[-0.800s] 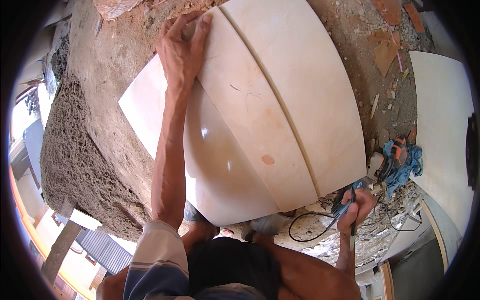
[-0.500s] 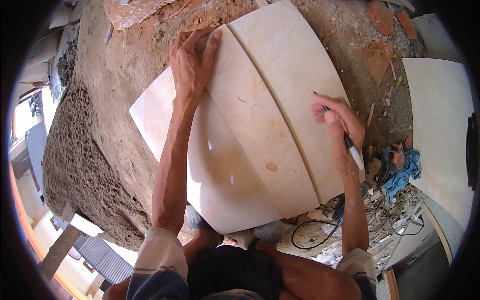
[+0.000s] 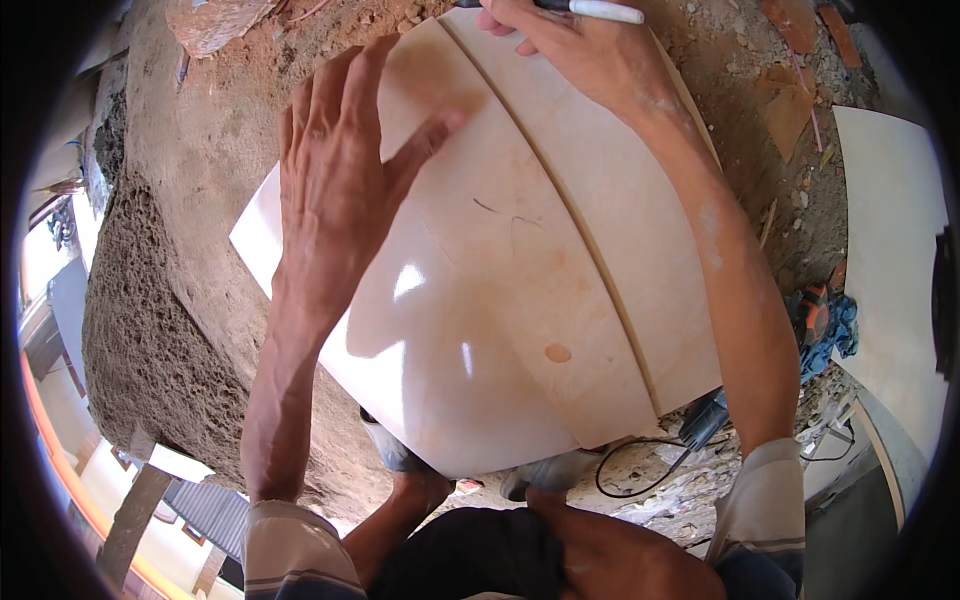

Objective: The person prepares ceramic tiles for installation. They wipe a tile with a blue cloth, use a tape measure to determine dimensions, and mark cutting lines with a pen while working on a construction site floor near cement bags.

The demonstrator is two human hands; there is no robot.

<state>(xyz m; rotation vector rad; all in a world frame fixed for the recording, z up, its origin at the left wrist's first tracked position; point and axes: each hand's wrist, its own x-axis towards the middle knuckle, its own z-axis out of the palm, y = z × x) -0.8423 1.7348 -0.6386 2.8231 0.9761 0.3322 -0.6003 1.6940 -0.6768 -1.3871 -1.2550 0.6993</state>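
Observation:
My left hand (image 3: pixel 335 165) is open, fingers stretched and thumb apart. It hangs over the far left part of a glossy cream tile (image 3: pixel 440 400), its shadow falling on the surface. My right hand (image 3: pixel 590 50) is closed around a white and black marker pen (image 3: pixel 605 11) at the far edge; the black end is partly cut off by the frame. On the glossy tile lies a cream tile strip (image 3: pixel 520 260) with short dark marks and a brown spot. A narrow straight gap separates it from another cream tile piece (image 3: pixel 640 230) under my right forearm.
Another pale tile (image 3: pixel 890 230) stands at the right. Near it are an orange and black tool (image 3: pixel 815 310), a blue cloth (image 3: pixel 845 325) and a blue tool (image 3: pixel 705 422) with a black cable (image 3: pixel 603 470). Sandy mortar (image 3: pixel 150 340) is heaped left; broken bricks (image 3: pixel 840 35) lie far right.
My left hand has come off the strip's far end and moved left and nearer. My right hand has carried the marker pen from the right side to the far edge.

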